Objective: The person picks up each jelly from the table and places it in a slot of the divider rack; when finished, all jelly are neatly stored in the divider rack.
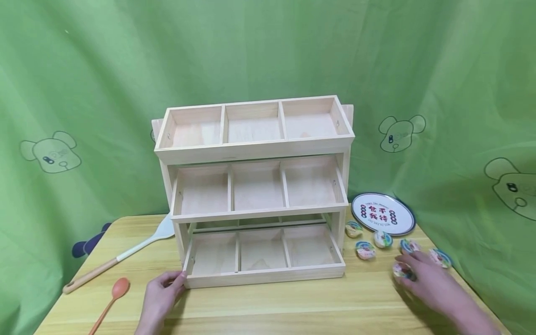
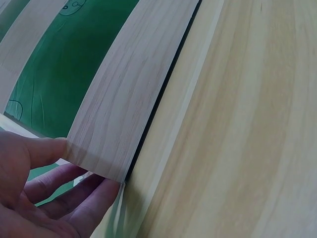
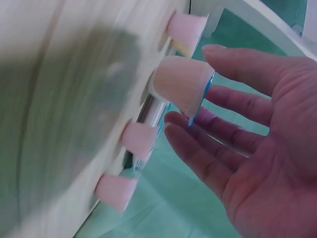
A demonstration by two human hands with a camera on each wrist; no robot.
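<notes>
A three-tier wooden rack (image 1: 253, 149) with divided trays stands mid-table. My left hand (image 1: 162, 298) holds the front left corner of its bottom tray (image 1: 268, 275); in the left wrist view the thumb lies at the upper edge of the tray's front board (image 2: 124, 94), the fingers around its end. At the right, my right hand (image 1: 433, 279) is around a small jelly cup (image 1: 402, 271) with a printed lid. In the right wrist view its thumb and fingers are spread about that cup (image 3: 181, 82), without a clear grip. Several similar cups, including one jelly cup (image 1: 365, 250), lie nearby.
A white plate (image 1: 383, 213) with a dark rim and red lettering lies behind the cups. On the left are a white spatula (image 1: 138, 249) with a wooden handle and an orange spoon (image 1: 120, 288). A green curtain (image 1: 259, 51) hangs behind the table.
</notes>
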